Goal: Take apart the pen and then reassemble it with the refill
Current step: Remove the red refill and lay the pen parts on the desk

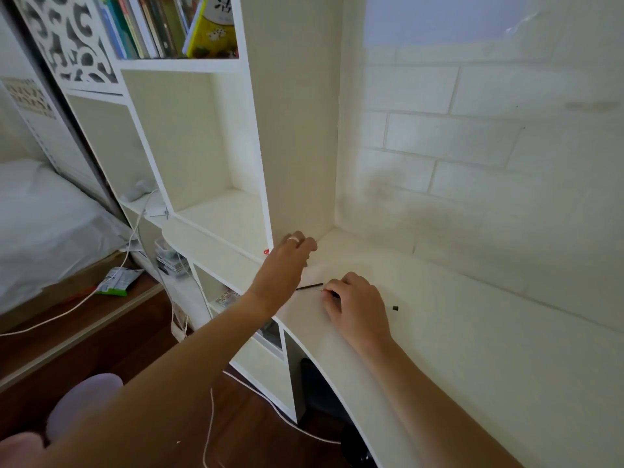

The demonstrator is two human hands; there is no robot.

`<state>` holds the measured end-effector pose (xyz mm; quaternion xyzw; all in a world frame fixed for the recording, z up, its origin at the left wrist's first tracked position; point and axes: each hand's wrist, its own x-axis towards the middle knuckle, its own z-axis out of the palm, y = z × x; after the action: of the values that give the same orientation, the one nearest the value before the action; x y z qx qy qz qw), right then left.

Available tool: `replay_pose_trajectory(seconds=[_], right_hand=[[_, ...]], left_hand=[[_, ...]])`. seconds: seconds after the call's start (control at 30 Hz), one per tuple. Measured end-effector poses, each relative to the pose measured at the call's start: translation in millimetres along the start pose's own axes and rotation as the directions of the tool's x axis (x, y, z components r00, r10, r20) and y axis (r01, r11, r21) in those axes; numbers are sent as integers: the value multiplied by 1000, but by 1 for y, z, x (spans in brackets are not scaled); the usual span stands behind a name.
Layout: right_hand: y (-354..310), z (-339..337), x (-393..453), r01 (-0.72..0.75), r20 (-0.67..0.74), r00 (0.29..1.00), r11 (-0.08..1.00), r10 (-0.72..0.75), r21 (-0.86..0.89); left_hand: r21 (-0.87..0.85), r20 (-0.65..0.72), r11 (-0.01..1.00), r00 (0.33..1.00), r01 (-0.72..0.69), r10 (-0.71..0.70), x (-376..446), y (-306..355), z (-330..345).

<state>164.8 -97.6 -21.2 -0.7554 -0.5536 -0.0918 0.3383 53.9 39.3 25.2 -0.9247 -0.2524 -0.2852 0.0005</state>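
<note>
Looking down at a white desk top (472,349) set into a corner, we see both bare arms stretched across it. Our left hand (287,261) reaches toward the back corner beside the white shelf unit (216,136), a pale ring on one finger; its fingers are curled downward with the tips close together, and we cannot tell whether they grip anything, since the tips are hidden behind the hand. Our right hand (354,305) rests knuckles up on the desk, its fingers bent and bunched, the tips pinching the end of a thin black pen refill (309,286) that lies on the surface and runs left until it disappears behind the left wrist. A fine metallic tip shows just at the right fingertips. A small black cylindrical pen piece (395,308) lies alone on the desk, just right of the right hand and apart from it. Whether the right hand covers other pen parts we cannot tell. Behind the desk stands a pale brick-patterned wall (472,136), and books (162,25) fill the top shelf.
</note>
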Motion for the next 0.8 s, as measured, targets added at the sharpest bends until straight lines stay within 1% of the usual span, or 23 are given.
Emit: replay_pose_trajectory(seconds=[0.07, 0.1, 0.17, 0.23, 0.33, 0.4, 0.47, 0.63, 0.8], right_hand=[[0, 1, 1, 12, 20, 1000, 1000, -12, 8], [-1, 2, 1, 27, 35, 999, 1000, -27, 12], [-1, 2, 2, 61, 66, 996, 998, -63, 24], [-1, 1, 1, 88, 85, 992, 995, -92, 39], [0, 0, 1, 121, 99, 987, 992, -125, 45], [0, -1, 1, 143, 107, 983, 989, -147, 39], [-1, -1, 1, 150, 114, 982, 988, -152, 31], [2, 1, 0, 87, 38, 996, 995, -85, -39], [0, 1, -1, 123, 39, 992, 992, -123, -15]], left_hand=[[-119, -98, 992, 993, 50, -61, -27, 6, 1], [-171, -113, 983, 990, 62, -82, -42, 9, 3], [-264, -76, 963, 993, 64, -87, -66, 13, 8], [-318, -43, 946, 996, 64, -81, -81, 15, 14], [-407, -73, 904, 982, 130, -174, -86, 16, 21], [-434, -76, 881, 967, 186, -241, -85, 17, 23], [-431, -72, 876, 959, 218, -274, -85, 17, 25], [-487, -60, 821, 926, 300, -374, -86, 17, 21], [-518, -46, 797, 921, 310, -388, -86, 19, 17]])
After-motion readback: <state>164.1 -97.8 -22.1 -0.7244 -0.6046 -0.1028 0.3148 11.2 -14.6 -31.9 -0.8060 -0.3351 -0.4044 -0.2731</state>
